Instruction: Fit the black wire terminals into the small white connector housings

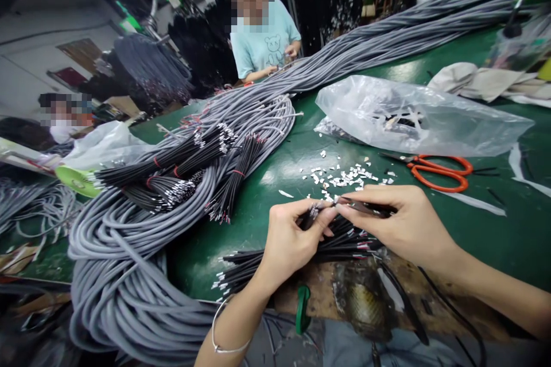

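Note:
My left hand (293, 241) is closed, thumb against fingers, on a dark piece that looks like a black cable (309, 217). Pinched in my right hand (402, 223) is a dark slim tool (368, 206) with a narrow tip, which looks like tweezers. Both hands' fingertips meet closely, so the contact between the two pieces is hard to see. Below them lies a bundle of short black cables (245, 266) with white and red wire ends. Just beyond my fingers, small white pieces (350, 176) are scattered over the green tabletop (232, 235).
Orange-handled scissors (443, 169) lie at right, before a clear plastic bag (413, 117). Grey cables (142, 235) coil at left and run to the far right, with tied black cable bundles (235, 178) on them. A worn wooden board (318, 292) is near me. A person (267, 46) sits opposite.

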Tool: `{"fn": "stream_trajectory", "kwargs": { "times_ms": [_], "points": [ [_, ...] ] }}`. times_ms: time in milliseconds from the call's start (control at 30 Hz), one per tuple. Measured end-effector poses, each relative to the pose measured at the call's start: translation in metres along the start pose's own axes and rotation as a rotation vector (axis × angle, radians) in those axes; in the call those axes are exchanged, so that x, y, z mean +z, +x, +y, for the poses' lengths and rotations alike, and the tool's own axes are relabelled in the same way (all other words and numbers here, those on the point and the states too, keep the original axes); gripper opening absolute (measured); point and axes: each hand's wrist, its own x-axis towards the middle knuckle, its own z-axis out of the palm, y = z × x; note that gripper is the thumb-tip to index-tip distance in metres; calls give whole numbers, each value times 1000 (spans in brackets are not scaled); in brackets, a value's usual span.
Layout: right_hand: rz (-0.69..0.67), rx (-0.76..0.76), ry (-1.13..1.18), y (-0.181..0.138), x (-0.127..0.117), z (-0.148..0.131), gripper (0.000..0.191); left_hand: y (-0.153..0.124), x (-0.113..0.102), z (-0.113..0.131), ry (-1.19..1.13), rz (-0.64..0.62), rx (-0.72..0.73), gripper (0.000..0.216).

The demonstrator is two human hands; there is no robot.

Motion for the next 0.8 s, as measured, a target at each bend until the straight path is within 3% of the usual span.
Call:
{"fn": "stream_trajectory", "kwargs": {
  "times_ms": [233, 467, 567, 667, 733, 800],
  "points": [
    [-2, 34, 24, 1, 1, -4, 15, 0, 2, -4, 36, 43, 42, 18],
    [-7, -60, -8, 1, -2, -3, 18, 1, 1, -4, -111, 12, -56, 12],
    [-13, -65, -52, 0, -1, -1, 17, 2, 1, -4, -130, -46, -52, 17],
    [0, -71, -104, 1, 0, 0, 16, 1, -1, -3, -185, -200, -54, 26],
    [71, -76, -159, 3, -1, 0, 15, 1, -2, -1, -183, -284, -70, 28],
    [181, -103, -210, 3, -3, 0, 14, 0, -5, 0, -91, -258, -59, 26]
  ]
}}
